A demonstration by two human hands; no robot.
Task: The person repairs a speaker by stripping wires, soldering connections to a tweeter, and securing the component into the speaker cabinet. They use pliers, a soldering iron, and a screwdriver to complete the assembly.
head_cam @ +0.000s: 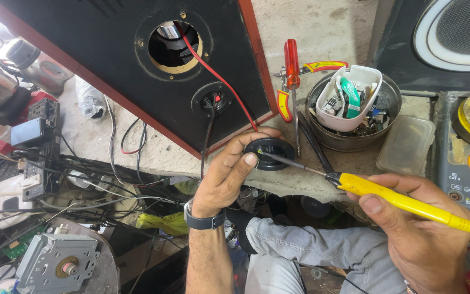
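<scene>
My left hand [227, 173] grips a small round black speaker part [272, 152] at the edge of the concrete bench. My right hand [415, 226] holds a yellow-handled soldering iron [403, 202] like a pen, and its dark metal tip touches the round part near my left thumb. A red wire [213, 71] and a black wire [208, 136] run from the holes of a black speaker cabinet [110, 60] down toward the part. A dark watch sits on my left wrist.
A red-handled screwdriver [292, 65] and yellow-handled pliers [311, 68] lie beside a steel bowl [390, 95] of small parts. A clear plastic lid [406, 144] and a multimeter [469, 158] sit at the right. Tangled cables [66, 174] and electronics fill the left side.
</scene>
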